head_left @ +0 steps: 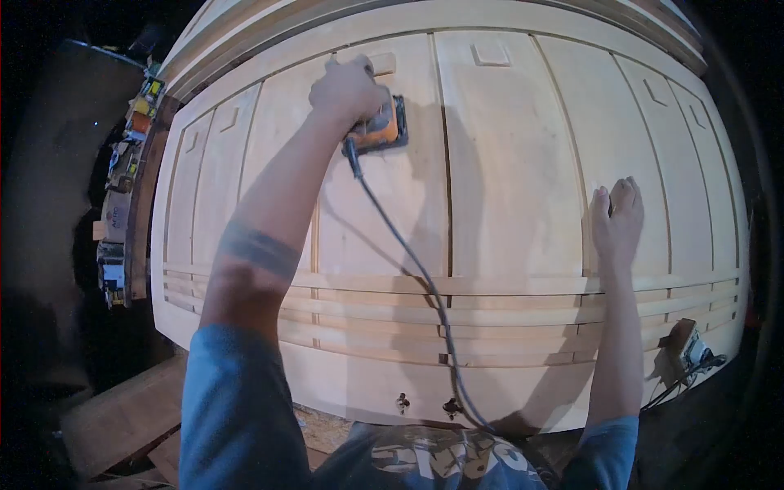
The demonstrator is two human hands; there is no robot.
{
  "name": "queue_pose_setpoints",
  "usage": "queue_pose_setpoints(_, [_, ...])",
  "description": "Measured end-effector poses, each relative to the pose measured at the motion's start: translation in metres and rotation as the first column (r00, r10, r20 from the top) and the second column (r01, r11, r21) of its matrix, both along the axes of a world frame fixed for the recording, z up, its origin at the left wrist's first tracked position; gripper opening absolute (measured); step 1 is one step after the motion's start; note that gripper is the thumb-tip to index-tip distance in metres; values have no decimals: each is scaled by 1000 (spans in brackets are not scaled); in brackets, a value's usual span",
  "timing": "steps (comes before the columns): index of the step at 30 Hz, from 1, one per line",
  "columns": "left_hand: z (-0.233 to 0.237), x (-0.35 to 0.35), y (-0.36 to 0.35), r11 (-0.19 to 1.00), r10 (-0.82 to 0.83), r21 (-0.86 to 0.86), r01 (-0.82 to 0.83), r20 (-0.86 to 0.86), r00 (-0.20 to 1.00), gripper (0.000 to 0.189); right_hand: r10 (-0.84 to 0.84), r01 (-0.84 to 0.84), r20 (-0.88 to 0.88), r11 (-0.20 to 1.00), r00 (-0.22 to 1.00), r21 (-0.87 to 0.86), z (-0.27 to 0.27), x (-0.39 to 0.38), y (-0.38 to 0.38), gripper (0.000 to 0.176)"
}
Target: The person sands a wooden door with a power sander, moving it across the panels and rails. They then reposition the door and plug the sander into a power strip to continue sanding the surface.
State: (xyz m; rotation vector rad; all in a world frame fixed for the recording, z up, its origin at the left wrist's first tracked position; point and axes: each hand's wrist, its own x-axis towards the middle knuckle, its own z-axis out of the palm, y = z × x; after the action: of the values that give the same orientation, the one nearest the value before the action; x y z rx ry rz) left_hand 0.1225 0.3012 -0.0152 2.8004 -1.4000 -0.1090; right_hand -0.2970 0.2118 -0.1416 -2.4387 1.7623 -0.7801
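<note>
My left hand is wrapped round an orange and black electric sander, which sits on the pale wooden panelwork near its upper middle. From the sander a grey cord runs down across the wood towards my body. Over on the right, my right hand rests on the panels with its fingers stretched forward and the thumb apart; no tool shows in it. Dark grooves divide the panels, and small raised blocks stand near their far ends.
Slatted rails cross the near part of the piece. Two small metal fittings, one a dark one, sit at its front edge. A socket box with wires lies at the right corner. At left, a ledge holds small boxes beside wooden boards.
</note>
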Motion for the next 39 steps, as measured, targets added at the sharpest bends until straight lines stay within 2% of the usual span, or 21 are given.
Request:
queue_pose_setpoints(2, [1, -19, 33, 1000, 25, -1, -25, -14, 1000, 49, -10, 10, 21, 1000, 1000, 4, 4, 2, 2, 50])
queue_pose_setpoints(6, [5, -68, 118, 990, -125, -82, 119, -83, 989, 47, -3, 4, 17, 998, 1000, -56, -6, -1, -1, 48])
queue_pose_setpoints(9, [12, -94, 133, 989, -146, -25, 145, -78, 986, 46, 3, -2, 20, 1000, 1000, -19, 7, 3, 5, 48])
queue_pose_setpoints(12, [4, -72, 95, 988, -123, -100, 117, -54, 991, 45, 1, 1, 42, 999, 999, -39, 7, 4, 6, 46])
queue_pose_setpoints(16, [1, -13, 18, 1000, 5, 1, -5, 27, 1000, 51, 19, -15, 48, 997, 999, -75, 3, 3, 0, 45])
queue_pose_setpoints(17, [-3, 10, 0, 1000, 5, -14, -5, 3, 1000, 52, 25, -23, 41, 998, 999, -64, 5, 2, 1, 45])
queue_pose_setpoints(20, [-14, 45, -13, 999, 37, -19, -37, 4, 999, 53, 26, -24, 29, 999, 999, -47, 4, -1, 2, 46])
queue_pose_setpoints(21, [-13, 49, -12, 998, 54, -19, -53, 23, 998, 53, 24, -22, 31, 999, 999, -49, 4, -1, 0, 46])
queue_pose_setpoints(24, [-11, 29, 36, 999, -44, -10, 43, -18, 999, 52, 5, -3, 33, 998, 999, -55, 3, 1, 1, 45])
queue_pose_setpoints(26, [-2, -10, 80, 989, -143, -38, 143, 5, 990, 50, 9, -6, 40, 998, 999, -70, 2, 2, 1, 45])
queue_pose_setpoints(28, [3, -42, 114, 965, -254, -91, 248, -65, 965, 47, 0, 3, 44, 998, 999, -61, 1, 2, 2, 45])
queue_pose_setpoints(31, [11, -77, 116, 955, -296, -52, 293, -71, 953, 45, -11, 12, 46, 1000, 999, -25, 6, 2, 3, 46])
queue_pose_setpoints(34, [5, -57, 70, 974, -214, -82, 209, -60, 975, 46, -11, 12, 54, 1000, 998, -18, 6, 4, 3, 47])
queue_pose_setpoints(36, [5, -34, 27, 991, -124, -49, 125, 8, 992, 49, -9, 12, 51, 999, 999, -45, 4, 3, 2, 46])
queue_pose_setpoints(39, [-9, 27, -24, 999, 3, -39, -2, 21, 1000, 52, -6, 7, 45, 1000, 999, -29, 7, 2, 4, 47])
